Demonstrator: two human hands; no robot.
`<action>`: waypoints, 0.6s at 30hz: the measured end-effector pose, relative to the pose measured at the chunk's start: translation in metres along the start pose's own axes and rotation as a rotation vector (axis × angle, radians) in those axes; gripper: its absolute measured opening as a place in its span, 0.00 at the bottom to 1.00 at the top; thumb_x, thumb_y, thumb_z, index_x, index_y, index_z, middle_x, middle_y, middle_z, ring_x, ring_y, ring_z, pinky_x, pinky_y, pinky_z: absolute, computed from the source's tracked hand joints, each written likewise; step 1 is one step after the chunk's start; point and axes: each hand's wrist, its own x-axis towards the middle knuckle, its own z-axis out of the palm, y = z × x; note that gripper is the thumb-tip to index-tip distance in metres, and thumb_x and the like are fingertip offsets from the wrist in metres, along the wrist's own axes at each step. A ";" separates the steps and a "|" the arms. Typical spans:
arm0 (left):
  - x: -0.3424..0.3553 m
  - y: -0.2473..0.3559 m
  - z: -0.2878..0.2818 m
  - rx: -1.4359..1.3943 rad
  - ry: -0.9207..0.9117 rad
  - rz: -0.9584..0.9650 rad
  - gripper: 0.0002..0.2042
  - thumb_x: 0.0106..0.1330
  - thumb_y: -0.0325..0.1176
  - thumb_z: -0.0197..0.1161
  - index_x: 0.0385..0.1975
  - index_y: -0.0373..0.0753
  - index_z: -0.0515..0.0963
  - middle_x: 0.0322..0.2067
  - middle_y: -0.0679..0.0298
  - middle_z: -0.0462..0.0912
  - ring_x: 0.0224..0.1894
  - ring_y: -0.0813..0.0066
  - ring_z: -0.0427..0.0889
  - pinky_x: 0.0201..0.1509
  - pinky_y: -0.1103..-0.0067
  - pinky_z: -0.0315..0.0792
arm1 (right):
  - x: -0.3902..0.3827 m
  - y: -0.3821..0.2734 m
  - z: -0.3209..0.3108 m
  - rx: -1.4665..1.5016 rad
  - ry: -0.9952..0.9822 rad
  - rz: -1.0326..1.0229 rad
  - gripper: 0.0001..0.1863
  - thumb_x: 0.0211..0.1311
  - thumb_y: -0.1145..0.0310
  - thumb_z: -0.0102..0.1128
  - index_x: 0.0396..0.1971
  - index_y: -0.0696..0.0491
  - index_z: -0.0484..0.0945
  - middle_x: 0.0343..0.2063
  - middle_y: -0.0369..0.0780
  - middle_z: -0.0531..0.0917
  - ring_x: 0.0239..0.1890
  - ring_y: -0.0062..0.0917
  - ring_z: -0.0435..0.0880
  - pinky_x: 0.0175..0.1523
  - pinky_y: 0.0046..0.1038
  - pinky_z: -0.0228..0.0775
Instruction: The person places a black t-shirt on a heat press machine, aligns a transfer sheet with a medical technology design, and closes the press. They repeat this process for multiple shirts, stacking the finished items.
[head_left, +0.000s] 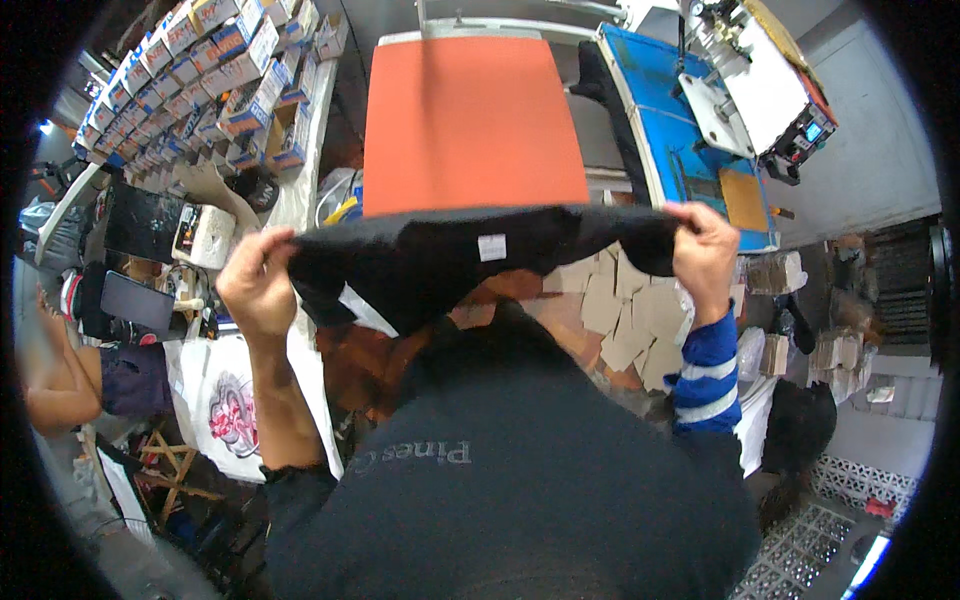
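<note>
A black garment (430,245) is stretched sideways in front of my chest, held up between both hands. A small white label sits near its middle, and a white patch shows at its lower left. My left hand (262,280) is closed on the garment's left end. At the other end, my right hand (708,255) pinches the cloth, fingers closed; a blue-and-white striped band is on that forearm. Just beyond the garment lies a flat orange board (475,125), its near edge partly hidden by the cloth.
Stacked small boxes (225,85) fill the shelf at far left. At right stands a blue table (650,100) carrying a machine (745,95) with a control box. Cardboard pieces (630,310) lie on the floor. Another person's arm (60,390) is at left, near a printed white cloth (215,400).
</note>
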 end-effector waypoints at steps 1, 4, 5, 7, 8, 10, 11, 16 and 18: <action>0.010 0.008 -0.004 -0.028 0.016 -0.005 0.09 0.59 0.13 0.62 0.36 0.31 0.84 0.31 0.59 0.86 0.36 0.73 0.84 0.44 0.79 0.77 | 0.005 -0.009 -0.004 0.059 0.054 -0.026 0.16 0.55 0.84 0.53 0.40 0.60 0.87 0.36 0.45 0.89 0.38 0.24 0.87 0.47 0.25 0.77; 0.036 0.040 -0.014 -0.294 0.235 0.199 0.07 0.62 0.15 0.61 0.38 0.28 0.83 0.36 0.55 0.85 0.38 0.66 0.85 0.47 0.75 0.78 | 0.012 -0.046 -0.023 0.436 0.198 0.018 0.18 0.57 0.85 0.50 0.43 0.62 0.86 0.39 0.44 0.89 0.42 0.26 0.88 0.53 0.24 0.77; 0.045 0.044 -0.016 -0.154 0.092 0.248 0.07 0.62 0.15 0.61 0.37 0.28 0.82 0.36 0.55 0.85 0.39 0.65 0.85 0.47 0.75 0.77 | 0.015 -0.040 -0.025 0.437 0.175 -0.069 0.17 0.59 0.82 0.51 0.45 0.61 0.86 0.41 0.45 0.89 0.43 0.25 0.87 0.53 0.24 0.77; 0.056 0.019 -0.006 0.056 -0.237 0.130 0.07 0.60 0.15 0.62 0.36 0.31 0.82 0.33 0.56 0.83 0.39 0.64 0.83 0.47 0.74 0.75 | 0.036 0.009 -0.024 0.045 -0.057 -0.047 0.17 0.58 0.80 0.50 0.41 0.60 0.86 0.36 0.45 0.89 0.40 0.25 0.88 0.50 0.25 0.77; 0.052 -0.007 0.001 -0.015 -0.240 0.008 0.08 0.58 0.15 0.63 0.35 0.32 0.83 0.32 0.57 0.82 0.39 0.66 0.83 0.47 0.75 0.74 | 0.041 0.024 -0.016 0.004 -0.118 0.099 0.16 0.57 0.80 0.50 0.40 0.59 0.87 0.34 0.45 0.89 0.39 0.25 0.88 0.49 0.25 0.77; 0.057 -0.002 -0.013 -0.004 -0.135 0.041 0.09 0.55 0.13 0.64 0.34 0.31 0.82 0.31 0.58 0.82 0.39 0.66 0.82 0.47 0.76 0.74 | 0.043 0.019 -0.019 -0.026 -0.019 -0.039 0.10 0.59 0.81 0.56 0.36 0.59 0.86 0.31 0.42 0.89 0.36 0.21 0.86 0.45 0.23 0.76; 0.057 -0.003 -0.023 -0.026 -0.121 0.064 0.11 0.52 0.11 0.65 0.33 0.32 0.82 0.32 0.59 0.81 0.40 0.67 0.82 0.49 0.77 0.73 | 0.042 0.016 -0.019 0.139 0.036 0.030 0.08 0.59 0.83 0.59 0.35 0.59 0.85 0.31 0.40 0.88 0.36 0.20 0.85 0.46 0.22 0.76; 0.074 -0.005 -0.034 -0.545 -0.218 -0.065 0.08 0.61 0.12 0.63 0.36 0.30 0.80 0.37 0.60 0.83 0.45 0.68 0.83 0.59 0.73 0.74 | 0.045 -0.012 -0.038 0.178 0.133 -0.136 0.09 0.56 0.89 0.60 0.34 0.62 0.83 0.39 0.42 0.88 0.45 0.25 0.86 0.54 0.25 0.76; 0.078 0.003 -0.040 -0.700 -0.253 -0.022 0.07 0.62 0.13 0.61 0.37 0.29 0.80 0.38 0.57 0.85 0.46 0.66 0.84 0.63 0.71 0.73 | 0.041 -0.021 -0.042 0.194 0.097 -0.113 0.13 0.54 0.91 0.56 0.36 0.62 0.84 0.43 0.45 0.88 0.49 0.30 0.87 0.58 0.27 0.76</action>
